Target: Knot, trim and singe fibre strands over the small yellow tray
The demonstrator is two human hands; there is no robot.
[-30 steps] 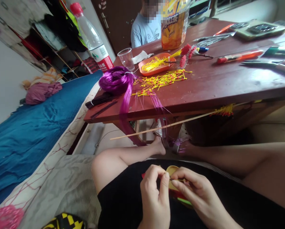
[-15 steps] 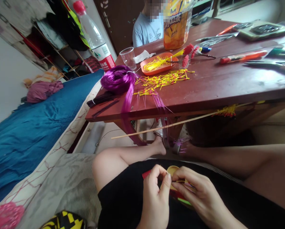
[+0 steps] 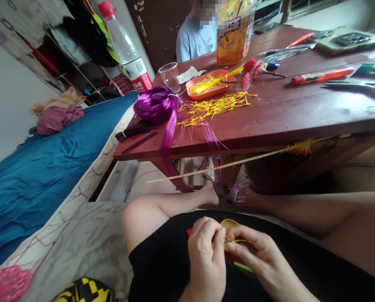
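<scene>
As the left hand (image 3: 206,262) and right hand (image 3: 264,264) meet, their fingers (image 3: 219,240) pinch a thin yellow strand (image 3: 239,241).

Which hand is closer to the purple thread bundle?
Left. The left hand, pinching a yellow strand, sits below the purple thread bundle; the right hand, pinching it too, is farther right.

Chinese print on the orange bottle (image 3: 234,40) is illegible.

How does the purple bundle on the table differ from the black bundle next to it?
The purple bundle is glossy and coiled, with strands hanging over the table edge; the black bundle is dull, straight and lies flat. The purple one is bulkier. Both lie at the same corner.
</scene>
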